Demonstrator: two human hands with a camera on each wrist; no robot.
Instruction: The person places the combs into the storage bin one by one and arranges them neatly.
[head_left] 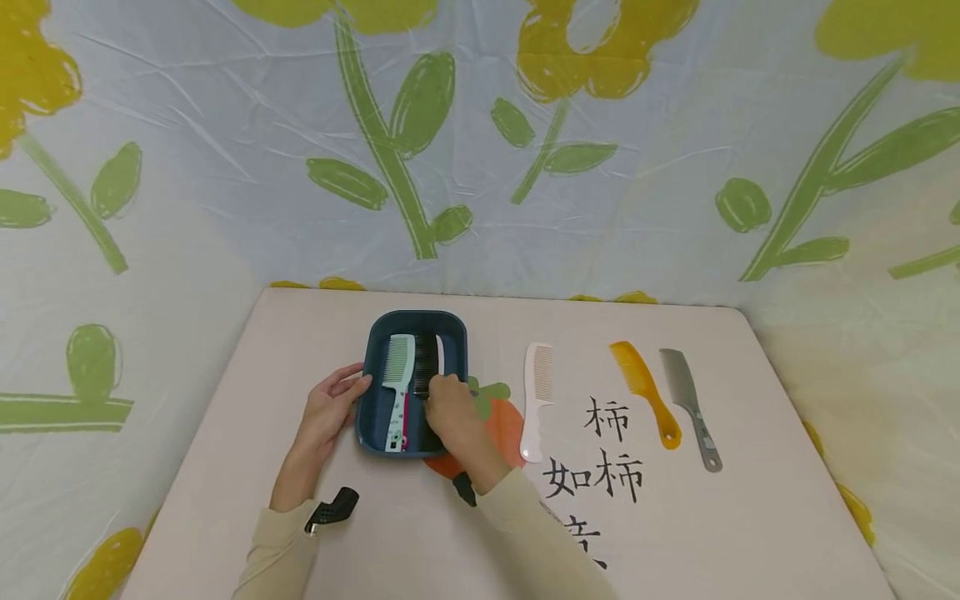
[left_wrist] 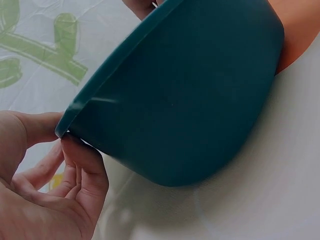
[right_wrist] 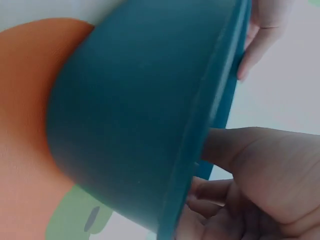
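Observation:
A dark blue-green plastic basin (head_left: 416,320) stands on the table with combs inside. My left hand (head_left: 330,408) pinches its left rim, thumb above and fingers below, as the left wrist view shows. A pale green comb (head_left: 400,375) with a patterned handle lies on the basin's left side. Beside it is a black comb (head_left: 425,367), and my right hand (head_left: 456,412) reaches in over the right rim and grips its handle. A white comb (head_left: 440,354) is partly covered by that hand. In the right wrist view the basin wall (right_wrist: 130,100) hides the right fingertips.
Right of the basin, a pale pink comb (head_left: 533,400), a yellow comb (head_left: 647,392) and a grey comb (head_left: 690,404) lie apart on the table. The tablecloth (head_left: 780,500) bears black characters and an orange fruit print. A flowered curtain (head_left: 645,208) hangs behind.

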